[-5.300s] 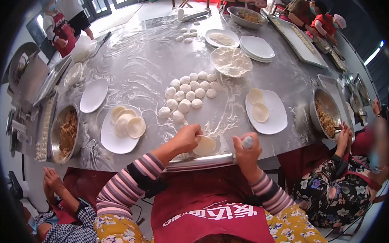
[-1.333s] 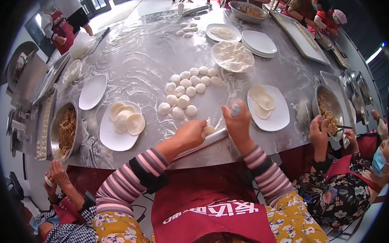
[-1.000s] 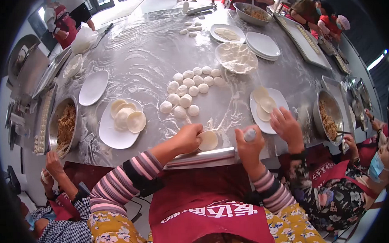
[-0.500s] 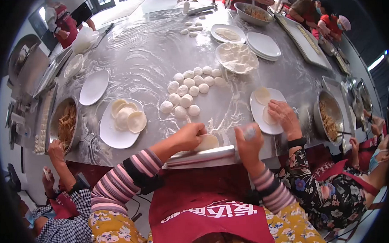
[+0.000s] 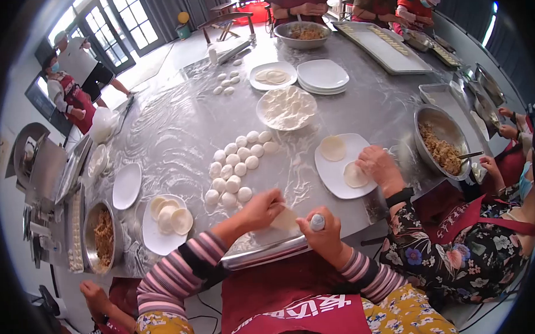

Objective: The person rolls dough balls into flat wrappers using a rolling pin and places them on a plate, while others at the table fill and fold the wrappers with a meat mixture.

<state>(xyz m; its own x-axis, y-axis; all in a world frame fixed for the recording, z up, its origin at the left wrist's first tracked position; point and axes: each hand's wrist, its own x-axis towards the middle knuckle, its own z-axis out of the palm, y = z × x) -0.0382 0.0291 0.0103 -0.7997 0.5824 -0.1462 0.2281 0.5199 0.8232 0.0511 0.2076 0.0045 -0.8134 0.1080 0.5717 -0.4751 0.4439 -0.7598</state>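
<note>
At the near edge of the floured metal table, my left hand (image 5: 259, 209) pinches the edge of a flattened dough wrapper (image 5: 285, 218). Just to its right, my right hand (image 5: 322, 228) is wrapped round a rolling pin (image 5: 318, 222), whose pale end shows above the fingers. The pin lies close to the wrapper's right side. Beyond my left hand sit several round dough balls (image 5: 233, 183). A white plate (image 5: 154, 238) with several wrappers stands to the left.
A co-worker's hand (image 5: 380, 168) touches a wrapper on the right plate (image 5: 352, 141). Filling bowls stand left (image 5: 118, 246) and right (image 5: 419, 123). Farther back are a flour bowl (image 5: 286, 108), stacked plates (image 5: 322, 75) and a long tray (image 5: 387, 62). More people stand around the table.
The view has turned and tilted up, showing more of the room. My right hand has come closer to my left. The co-worker at the left has drawn a hand back from the filling bowl.
</note>
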